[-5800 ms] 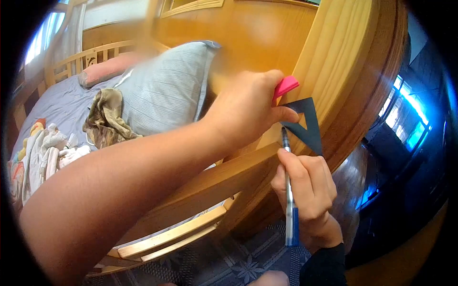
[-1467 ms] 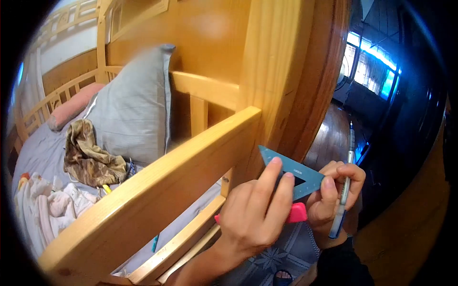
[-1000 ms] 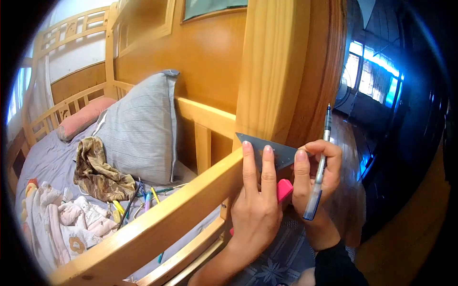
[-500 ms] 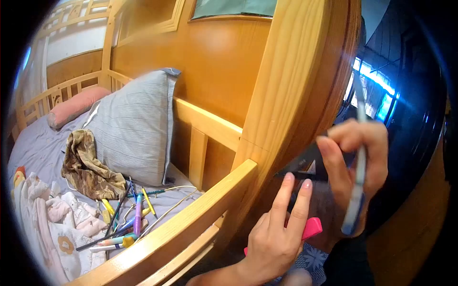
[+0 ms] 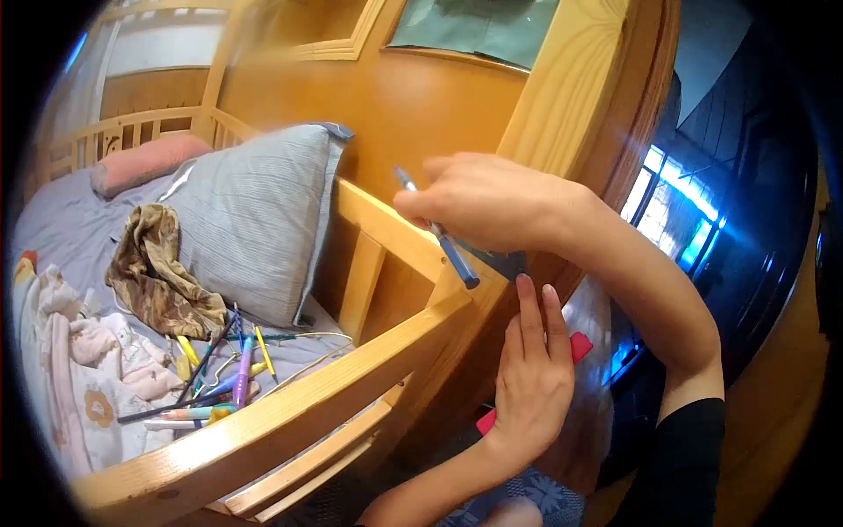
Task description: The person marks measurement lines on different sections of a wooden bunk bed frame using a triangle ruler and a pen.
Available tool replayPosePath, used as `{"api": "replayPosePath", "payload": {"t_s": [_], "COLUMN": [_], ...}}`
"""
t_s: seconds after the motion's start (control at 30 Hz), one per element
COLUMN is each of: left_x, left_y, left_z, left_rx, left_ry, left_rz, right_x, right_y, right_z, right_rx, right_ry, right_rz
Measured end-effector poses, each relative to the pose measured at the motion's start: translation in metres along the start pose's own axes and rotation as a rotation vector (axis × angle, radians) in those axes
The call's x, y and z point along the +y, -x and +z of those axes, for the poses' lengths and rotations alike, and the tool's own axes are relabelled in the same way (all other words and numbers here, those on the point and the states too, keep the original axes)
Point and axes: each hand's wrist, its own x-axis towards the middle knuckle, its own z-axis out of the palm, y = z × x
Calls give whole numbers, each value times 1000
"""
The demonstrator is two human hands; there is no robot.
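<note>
A pen (image 5: 455, 256) with a translucent barrel and a dark blue end slants across my right hand (image 5: 492, 202), whose fingers are closed around it in front of the bed's corner post. Partly behind that hand is a dark, flat triangular piece (image 5: 507, 263), which looks like a set square. Two outstretched fingers of my left hand (image 5: 534, 386) reach up to its lower edge; the other fingers are folded out of sight. A bright pink bar-shaped object (image 5: 580, 346) shows on both sides of my left hand, held under the palm. Its middle is hidden.
The wooden bed rail (image 5: 290, 400) runs along the left to the thick post (image 5: 562, 88). On the bed lie several pens and markers (image 5: 241, 378), a camouflage cloth (image 5: 158, 272), a printed blanket (image 5: 105, 395) and a grey pillow (image 5: 255, 220). Windows glow at right.
My right hand has swung left and up with the pen, now crossing in front of the post and partly covering the triangular piece. My left hand stays at its lower edge. The view has shifted slightly.
</note>
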Motion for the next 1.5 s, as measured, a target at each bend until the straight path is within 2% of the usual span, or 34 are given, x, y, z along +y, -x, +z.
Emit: {"api": "replayPosePath", "payload": {"t_s": [0.1,0.17,0.3,0.4,0.5,0.57,0.63,0.67,0.7,0.73,0.77,0.8,0.87,0.93,1.0,1.07,1.13,1.2,1.27,1.5], "left_x": [1,-2,-2,0,-3,-9,-17,-19,-16,-16,-16,-15,-11,-14,-23,-36,-40,-47,-49,-56], "left_y": [0,-3,-3,-1,5,9,17,21,22,24,27,30,34,35,32,27,24,21,18,14], "left_z": [1,2,2,8,7,-2,-10,-13,-18,-20,-21,-22,-21,-18,-13,-17,-25,-29,-36,-37], "left_rx": [-44,43,-8,-5,1,119,152,189,210,203,184,165,137,46,26,11,-37,-96,-119,-200], "left_ry": [50,207,349,345,358,384,332,278,285,277,221,164,152,-2,-61,-139,-137,-93,-51,-28], "left_rz": [-57,-106,-206,-234,-190,-73,-8,56,57,67,121,177,188,209,161,144,102,90,76,75], "right_x": [0,1,8,7,9,9,-18,-15,-24,-46,-57,-63,-80,-96,-103,-104,-113,-113,-113,-113], "right_y": [2,3,4,6,13,31,72,92,110,125,133,137,140,123,94,84,79,72,68,71], "right_z": [5,9,25,27,24,16,7,14,24,40,60,79,118,145,158,168,167,175,180,183], "right_rx": [-17,51,105,79,144,497,718,895,1061,1246,1476,1655,1826,1910,1998,2015,1955,2010,1986,1845], "right_ry": [-41,-54,-23,-8,-148,-136,-300,-110,-49,-352,-384,-254,-186,-330,-430,-640,-699,-752,-804,-686], "right_rz": [-2,-57,-123,-30,15,-53,201,144,165,317,437,563,787,878,1055,945,934,856,680,633]}}
